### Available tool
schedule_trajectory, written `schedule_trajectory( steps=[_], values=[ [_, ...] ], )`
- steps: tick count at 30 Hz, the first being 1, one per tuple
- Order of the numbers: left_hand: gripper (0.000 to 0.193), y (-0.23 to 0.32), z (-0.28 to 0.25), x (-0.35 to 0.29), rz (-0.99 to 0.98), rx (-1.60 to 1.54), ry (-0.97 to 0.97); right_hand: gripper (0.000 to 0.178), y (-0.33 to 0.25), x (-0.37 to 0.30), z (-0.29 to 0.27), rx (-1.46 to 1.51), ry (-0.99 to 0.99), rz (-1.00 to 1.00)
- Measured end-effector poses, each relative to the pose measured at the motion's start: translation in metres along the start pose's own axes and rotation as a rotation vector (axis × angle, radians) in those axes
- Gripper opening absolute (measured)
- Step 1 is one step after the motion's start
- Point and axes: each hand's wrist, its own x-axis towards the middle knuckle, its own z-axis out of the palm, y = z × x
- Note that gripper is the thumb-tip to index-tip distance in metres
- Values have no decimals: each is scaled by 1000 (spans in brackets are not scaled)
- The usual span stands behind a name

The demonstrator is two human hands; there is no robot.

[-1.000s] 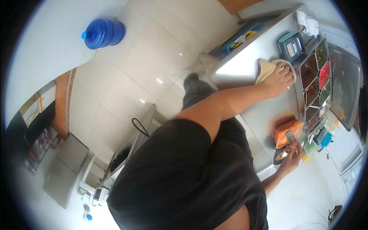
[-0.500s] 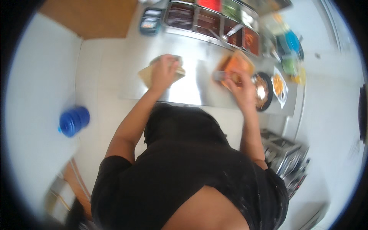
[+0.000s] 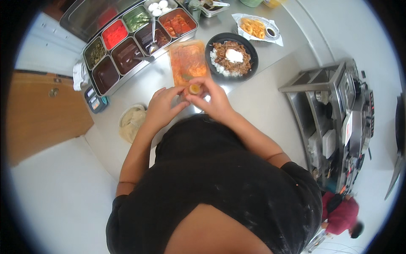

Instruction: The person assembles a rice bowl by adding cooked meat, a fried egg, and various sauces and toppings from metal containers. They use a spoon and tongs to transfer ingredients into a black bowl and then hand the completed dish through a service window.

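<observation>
In front of my body, over the counter's front edge, my two hands meet around a small round cup (image 3: 194, 89) with something yellowish inside. My right hand (image 3: 215, 100) is closed, its fingers and thumb pinching the cup's side. From the other side my left hand (image 3: 164, 106) curls its fingertips and thumb against it. Just beyond them lies a clear plastic tub (image 3: 177, 53) stained orange, with orange food in it. Right of the tub sits a black bowl (image 3: 254, 53) of rice, brown meat and a white egg. A tub of pale food (image 3: 133, 120) stands left of my left forearm.
A steel rack of sauce and topping pans (image 3: 120, 80) with spoons fills the back left. Behind the bowl is a paper-lined tray (image 3: 275, 40) of fried food with dark dip. A steel shelf unit (image 3: 311, 106) stands at right; a person in red (image 3: 341, 213) is beyond it.
The view has turned. My left hand has left the pale tub and joined my right hand at the small cup. My right hand has moved from over the orange tub toward my body.
</observation>
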Motion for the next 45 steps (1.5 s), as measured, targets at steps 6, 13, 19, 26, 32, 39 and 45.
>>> schedule_trajectory(
  steps=[6,13,19,26,32,39,45],
  values=[
    [38,9,2,26,4,-338,193,32,10,-7,-13,629,125,360],
    [43,39,30,40,157,-316,88,38,22,-29,-24,1515,-101,657],
    [57,36,18,53,310,-181,81,31,23,-6,-76,1369,82,412],
    [49,-29,-16,4,27,-70,228,44,36,52,-163,599,527,268],
    [41,-98,-1,-66,-218,182,382,61,52,66,-165,422,524,257],
    [37,-116,27,-88,-258,377,483,60,60,75,-156,320,496,256],
    [34,-118,29,-81,-262,411,491,56,60,87,-166,333,462,285]
  ],
)
